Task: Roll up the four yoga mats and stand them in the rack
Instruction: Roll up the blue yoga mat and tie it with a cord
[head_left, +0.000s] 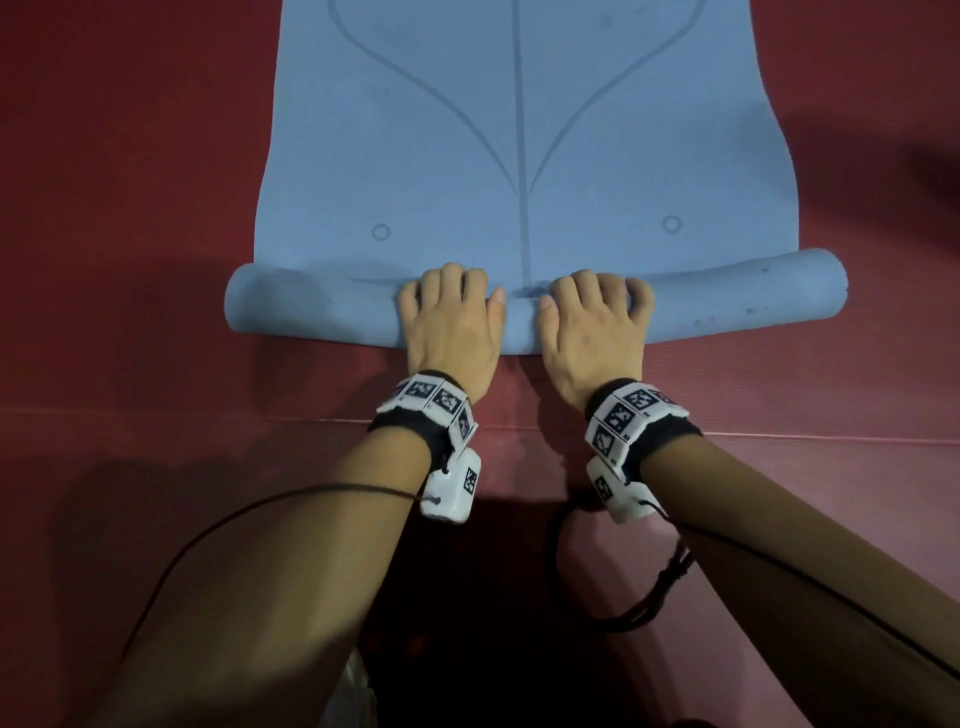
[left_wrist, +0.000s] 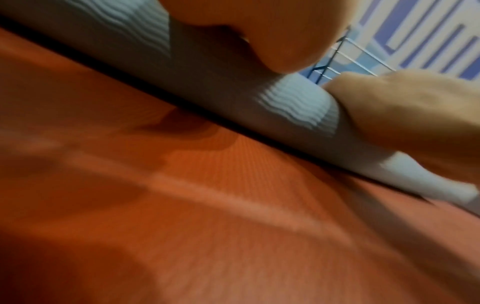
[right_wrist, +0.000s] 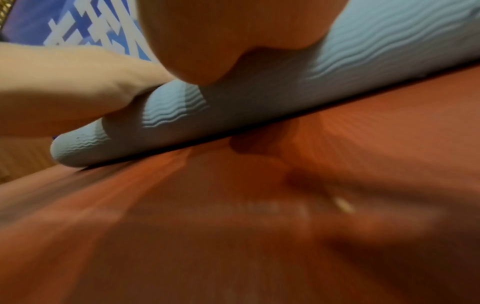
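Nearest you, your forearms reach out over the red floor (head_left: 156, 260), each wrist strapped with a marker band (head_left: 431, 402) and trailing a cable (head_left: 218, 525).

Your left hand (head_left: 451, 317) and right hand (head_left: 589, 322) sit side by side on the roll (head_left: 727, 306), near its middle, thumbs almost meeting. Fingers of both curl over its far crest, so both hands are grasping the roll.

The roll is the near end of the blue mat (head_left: 519, 130). Its long axis runs left to right, lying flat on the floor. The unrolled part stretches away from you, flat, with its centre line pointing straight to the far side.

The wrist views add what the head view lacks: a wavy ribbed texture on the roll's outer face (left_wrist: 298, 98), and beyond it a wire rack (left_wrist: 337, 51) against a blue-and-white patterned wall (right_wrist: 78, 26). Both are blurred.
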